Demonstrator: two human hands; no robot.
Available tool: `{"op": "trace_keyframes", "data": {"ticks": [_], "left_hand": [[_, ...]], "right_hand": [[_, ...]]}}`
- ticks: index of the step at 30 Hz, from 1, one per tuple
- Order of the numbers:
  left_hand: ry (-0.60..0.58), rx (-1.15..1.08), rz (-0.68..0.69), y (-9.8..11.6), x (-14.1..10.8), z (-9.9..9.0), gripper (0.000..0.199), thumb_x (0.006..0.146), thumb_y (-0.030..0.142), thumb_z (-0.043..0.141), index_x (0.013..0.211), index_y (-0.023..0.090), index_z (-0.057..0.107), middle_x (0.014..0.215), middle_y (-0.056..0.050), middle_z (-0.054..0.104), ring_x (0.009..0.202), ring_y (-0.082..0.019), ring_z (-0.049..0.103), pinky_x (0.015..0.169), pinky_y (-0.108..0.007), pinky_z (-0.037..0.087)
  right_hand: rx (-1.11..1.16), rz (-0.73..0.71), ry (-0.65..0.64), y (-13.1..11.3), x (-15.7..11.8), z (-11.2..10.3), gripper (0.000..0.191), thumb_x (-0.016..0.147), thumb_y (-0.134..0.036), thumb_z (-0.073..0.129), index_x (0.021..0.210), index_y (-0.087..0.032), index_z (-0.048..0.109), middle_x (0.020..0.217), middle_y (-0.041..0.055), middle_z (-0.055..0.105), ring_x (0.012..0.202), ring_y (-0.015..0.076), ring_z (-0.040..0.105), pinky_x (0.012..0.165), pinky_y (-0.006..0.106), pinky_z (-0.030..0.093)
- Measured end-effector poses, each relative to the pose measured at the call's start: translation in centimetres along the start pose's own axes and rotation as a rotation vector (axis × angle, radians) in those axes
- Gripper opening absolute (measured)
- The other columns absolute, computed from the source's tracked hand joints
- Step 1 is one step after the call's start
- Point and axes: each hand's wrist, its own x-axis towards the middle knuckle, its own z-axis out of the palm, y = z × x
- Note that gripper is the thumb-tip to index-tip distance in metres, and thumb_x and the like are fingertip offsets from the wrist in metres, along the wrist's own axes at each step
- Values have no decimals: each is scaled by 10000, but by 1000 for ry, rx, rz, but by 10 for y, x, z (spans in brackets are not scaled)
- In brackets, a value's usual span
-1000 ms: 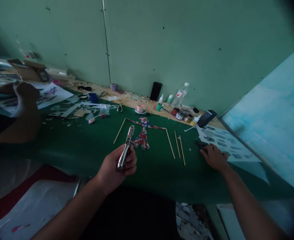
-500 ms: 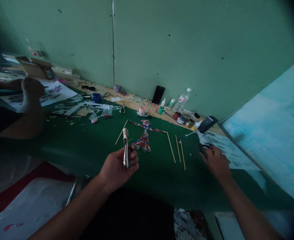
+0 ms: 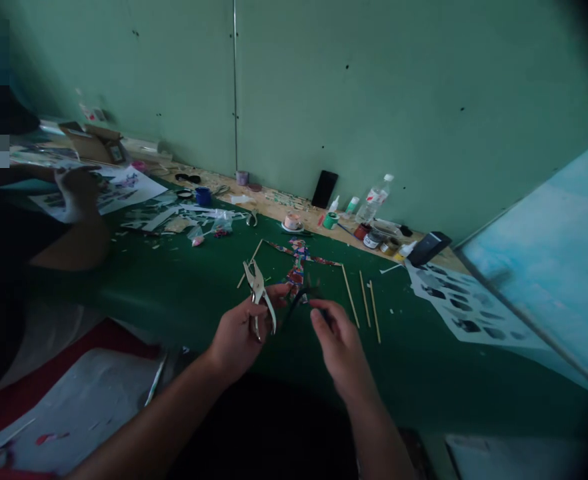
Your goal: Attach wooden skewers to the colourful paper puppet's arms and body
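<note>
My left hand (image 3: 241, 337) is closed around a silver single-hole punch (image 3: 258, 287), its handles spread and its head pointing up. Its fingertips reach close to a dark, motion-blurred tool (image 3: 299, 298), scissors by its outline. My right hand (image 3: 340, 337) is closed on that tool's near end; whether the left fingers touch it I cannot tell. Behind the hands a colourful patterned paper figure (image 3: 298, 267) lies on the green work surface (image 3: 174, 293), its lower part covered. Thin wooden sticks lie at the ends of its outstretched arms, and a pair of loose sticks (image 3: 375, 310) lies to the right.
Along the wall stand a phone (image 3: 325, 189), a water bottle (image 3: 374, 199), paint jars (image 3: 373, 239) and a black box (image 3: 429, 248). A printed sheet (image 3: 467, 307) lies at right. On the left are paper scraps (image 3: 157, 217) and a co-worker's arm (image 3: 81, 233).
My right hand has come from beside the printed sheet to the middle, bringing the dark tool. The hole punch in my left hand has turned, showing its spread handles. The view has shifted slightly.
</note>
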Motion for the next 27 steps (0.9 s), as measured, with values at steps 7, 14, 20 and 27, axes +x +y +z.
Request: {"op": "trace_keyframes", "data": {"ticks": [7,14,20,27], "left_hand": [[-147,469,223,-6,6,3,562,730,159,442,1265,186,610,1402,-33,510,1311,-283,393,1105,-383,271],[-134,583,259,-17,10,4,561,925,379,424,1463,251,329,1476,-39,414,1338,-263,379,1123,-413,265],[-139,770,239,-19,21,0,437,855,422,580,1222,184,569,1310,-88,565,1222,-235,492,1054,-361,351],[-399,672,-155,-9,15,-20,399,782,423,686,1054,147,590,626,6,609,391,-48,420,356,-146,284]], "right_hand": [[90,53,-179,-24,-16,27,309,874,-463,545,988,-204,665,1193,98,491,1015,217,560,836,329,468],[283,207,-82,-19,-18,22,309,930,-465,433,920,-212,610,1008,58,520,743,139,521,590,267,422],[487,342,-133,-21,-27,12,369,925,-537,417,842,-203,552,687,-32,406,532,77,352,455,211,275],[426,237,-255,-22,-23,1,396,936,-538,395,815,-191,541,634,-43,388,519,77,338,454,212,272]]}}
